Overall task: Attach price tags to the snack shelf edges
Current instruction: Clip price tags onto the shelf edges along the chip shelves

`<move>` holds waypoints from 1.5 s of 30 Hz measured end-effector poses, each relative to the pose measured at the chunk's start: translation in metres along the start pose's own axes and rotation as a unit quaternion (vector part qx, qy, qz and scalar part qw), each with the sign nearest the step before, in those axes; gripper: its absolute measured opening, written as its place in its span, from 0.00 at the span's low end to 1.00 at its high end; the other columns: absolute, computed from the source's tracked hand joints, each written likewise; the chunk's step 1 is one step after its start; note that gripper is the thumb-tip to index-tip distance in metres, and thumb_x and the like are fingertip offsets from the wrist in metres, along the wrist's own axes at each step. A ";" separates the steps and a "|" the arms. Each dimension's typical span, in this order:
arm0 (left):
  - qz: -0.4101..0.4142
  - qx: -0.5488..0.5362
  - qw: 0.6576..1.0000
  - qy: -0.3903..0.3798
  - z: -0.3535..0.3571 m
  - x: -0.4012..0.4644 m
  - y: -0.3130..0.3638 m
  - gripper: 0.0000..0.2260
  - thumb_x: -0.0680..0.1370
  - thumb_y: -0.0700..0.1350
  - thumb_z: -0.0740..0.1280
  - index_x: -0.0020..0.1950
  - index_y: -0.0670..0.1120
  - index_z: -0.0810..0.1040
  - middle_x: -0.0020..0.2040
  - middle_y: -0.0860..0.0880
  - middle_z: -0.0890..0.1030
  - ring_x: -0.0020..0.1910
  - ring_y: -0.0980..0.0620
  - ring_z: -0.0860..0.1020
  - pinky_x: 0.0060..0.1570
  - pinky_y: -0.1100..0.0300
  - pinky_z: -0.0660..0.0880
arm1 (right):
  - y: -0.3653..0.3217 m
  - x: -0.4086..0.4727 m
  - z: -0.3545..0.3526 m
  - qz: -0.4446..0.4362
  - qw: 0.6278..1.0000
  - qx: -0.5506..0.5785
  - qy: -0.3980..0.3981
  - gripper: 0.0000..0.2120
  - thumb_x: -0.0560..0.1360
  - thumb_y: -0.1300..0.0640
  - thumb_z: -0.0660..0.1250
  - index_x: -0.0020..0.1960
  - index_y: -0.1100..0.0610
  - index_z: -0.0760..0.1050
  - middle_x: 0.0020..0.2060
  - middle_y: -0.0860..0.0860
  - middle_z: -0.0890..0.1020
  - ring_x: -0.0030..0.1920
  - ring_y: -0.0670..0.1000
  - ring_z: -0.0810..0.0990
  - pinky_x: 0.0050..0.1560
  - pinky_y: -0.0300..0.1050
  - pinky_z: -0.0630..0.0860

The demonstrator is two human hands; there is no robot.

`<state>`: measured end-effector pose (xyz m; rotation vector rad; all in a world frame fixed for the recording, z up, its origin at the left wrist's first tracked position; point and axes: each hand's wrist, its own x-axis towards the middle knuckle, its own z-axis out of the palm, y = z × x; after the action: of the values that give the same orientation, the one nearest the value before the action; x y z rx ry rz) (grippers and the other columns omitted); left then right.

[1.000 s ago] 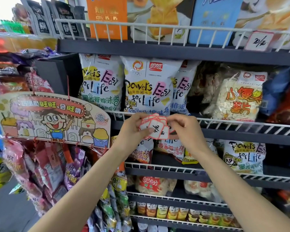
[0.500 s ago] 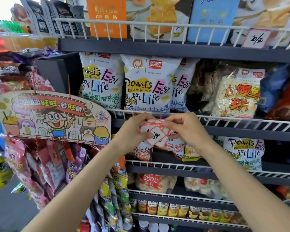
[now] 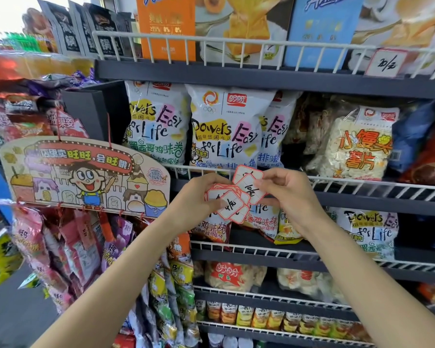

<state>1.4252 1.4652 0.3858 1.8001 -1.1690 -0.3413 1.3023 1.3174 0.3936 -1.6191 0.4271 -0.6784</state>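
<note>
Left hand [image 3: 196, 199] grips the tag stack [image 3: 227, 203]; right hand [image 3: 288, 194] pinches one tag [image 3: 249, 187] just above it

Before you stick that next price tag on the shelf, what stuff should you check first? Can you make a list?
1. One tag pulled apart from the bunch: ok, the right hand pinches a single price tag away from the stack.
2. Stack of tags held safely: ok, the left hand grips it.
3. Wire shelf rail bare: ok, no tag on it here.
4. Number matches the snack: cannot tell, the writing is unclear.
5. Top shelf tag in place: ok.
</note>
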 end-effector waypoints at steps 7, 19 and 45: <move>-0.014 0.005 1.000 0.013 0.003 0.001 0.003 0.17 0.75 0.39 0.68 0.63 0.47 0.73 0.55 0.52 0.78 0.57 0.53 0.76 0.62 0.55 0.72 | -0.006 -0.005 0.007 -0.039 0.998 -0.040 -0.012 0.06 0.70 0.67 0.71 0.44 0.68 0.75 0.31 0.50 0.84 0.35 0.46 0.84 0.32 0.35 0.78; -0.011 -0.086 0.996 0.007 0.006 0.000 0.004 0.13 0.75 0.35 0.68 0.53 0.52 0.73 0.54 0.49 0.80 0.54 0.51 0.79 0.57 0.55 0.76 | -0.006 -0.007 0.000 -0.017 0.998 -0.053 -0.043 0.02 0.73 0.66 0.68 0.45 0.63 0.78 0.37 0.53 0.84 0.37 0.46 0.84 0.36 0.37 0.80; -0.054 -0.103 0.993 0.006 0.007 0.005 0.003 0.16 0.74 0.35 0.68 0.60 0.45 0.74 0.57 0.47 0.80 0.57 0.48 0.78 0.60 0.49 0.75 | -0.023 -0.009 -0.003 -0.069 0.994 -0.058 -0.061 0.07 0.72 0.52 0.67 0.45 0.54 0.81 0.44 0.47 0.84 0.44 0.46 0.84 0.40 0.41 0.82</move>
<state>1.4212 1.4564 0.3857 1.6838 -0.9928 -0.4956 1.2913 1.3247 0.4146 -1.8013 0.2721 -0.6640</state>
